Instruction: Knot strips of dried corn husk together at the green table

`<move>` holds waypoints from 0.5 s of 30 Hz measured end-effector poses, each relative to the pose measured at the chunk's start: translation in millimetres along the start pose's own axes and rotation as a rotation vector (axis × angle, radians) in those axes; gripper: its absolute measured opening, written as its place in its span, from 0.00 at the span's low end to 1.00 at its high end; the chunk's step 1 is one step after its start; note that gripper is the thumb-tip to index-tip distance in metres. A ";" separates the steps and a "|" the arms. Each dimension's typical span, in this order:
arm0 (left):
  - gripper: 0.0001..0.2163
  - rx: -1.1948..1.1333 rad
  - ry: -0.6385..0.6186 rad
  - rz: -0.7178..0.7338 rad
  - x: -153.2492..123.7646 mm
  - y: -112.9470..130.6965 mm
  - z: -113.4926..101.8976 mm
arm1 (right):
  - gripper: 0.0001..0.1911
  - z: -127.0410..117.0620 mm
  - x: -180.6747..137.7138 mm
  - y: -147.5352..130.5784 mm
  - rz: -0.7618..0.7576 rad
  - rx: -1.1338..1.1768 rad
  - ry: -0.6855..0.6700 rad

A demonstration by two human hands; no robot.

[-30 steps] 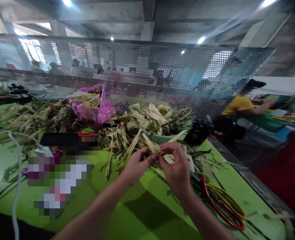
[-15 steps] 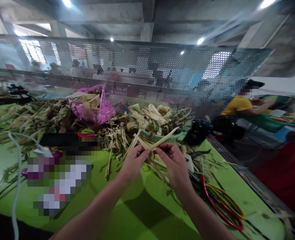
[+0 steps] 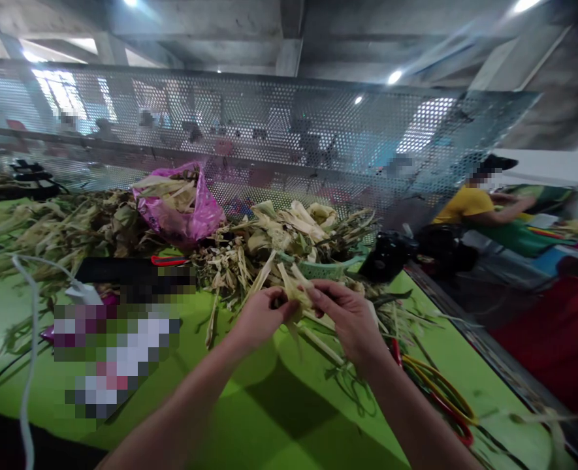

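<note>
Pale folded strips of corn husk (image 3: pixel 291 286) are pinched between my two hands above the table's near middle. My left hand (image 3: pixel 262 316) grips them from the left, thumb and fingertips together. From the other side, my right hand (image 3: pixel 350 316) pinches the same strips, its fingers partly covering them. Just beyond lies a green basket (image 3: pixel 321 268) heaped with dry corn husks (image 3: pixel 293 228). Loose husk scraps (image 3: pixel 230 264) lie to the left of the basket. Red-handled scissors (image 3: pixel 458 424) lie partly hidden beyond my right forearm.
A pink plastic bag (image 3: pixel 181 219) of husks stands at the back, with a large husk pile (image 3: pixel 93 225) on its left. A white cable (image 3: pixel 34 352) crosses the left side of the green table (image 3: pixel 195 365). A perforated metal screen (image 3: pixel 249 143) borders the back; a person in yellow (image 3: pixel 469 205) sits at right.
The husk strips, crossed in a wide X before, are now folded closer together and upright between my fingers. My right hand has shifted slightly and turned over the strips.
</note>
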State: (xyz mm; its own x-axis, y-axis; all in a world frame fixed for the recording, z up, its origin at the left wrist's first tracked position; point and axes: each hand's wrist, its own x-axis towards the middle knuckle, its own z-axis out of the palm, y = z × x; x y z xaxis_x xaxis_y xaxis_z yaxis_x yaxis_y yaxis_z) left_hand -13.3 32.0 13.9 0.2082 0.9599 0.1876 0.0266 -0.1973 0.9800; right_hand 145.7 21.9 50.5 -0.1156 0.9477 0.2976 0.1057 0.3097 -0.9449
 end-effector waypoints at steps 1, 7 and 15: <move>0.09 0.037 -0.011 0.012 -0.3 -0.8 -0.7 | 0.12 -1.3 0.5 -0.4 -0.008 -0.058 -0.026; 0.09 0.136 -0.100 0.036 -2.5 -1.1 -6.1 | 0.08 -12.1 3.0 -7.4 -0.114 -0.304 -0.166; 0.14 0.213 -0.208 0.020 -3.6 15.9 -17.6 | 0.08 -19.3 2.3 -12.5 -0.165 -0.475 -0.210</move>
State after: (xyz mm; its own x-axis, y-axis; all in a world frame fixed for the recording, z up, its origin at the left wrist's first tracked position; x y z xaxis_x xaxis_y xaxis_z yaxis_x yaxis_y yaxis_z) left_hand -30.9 28.9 30.0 0.4065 0.8982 0.1676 0.2204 -0.2744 0.9360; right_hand 163.1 21.8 65.7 -0.3576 0.8629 0.3572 0.4985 0.4998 -0.7083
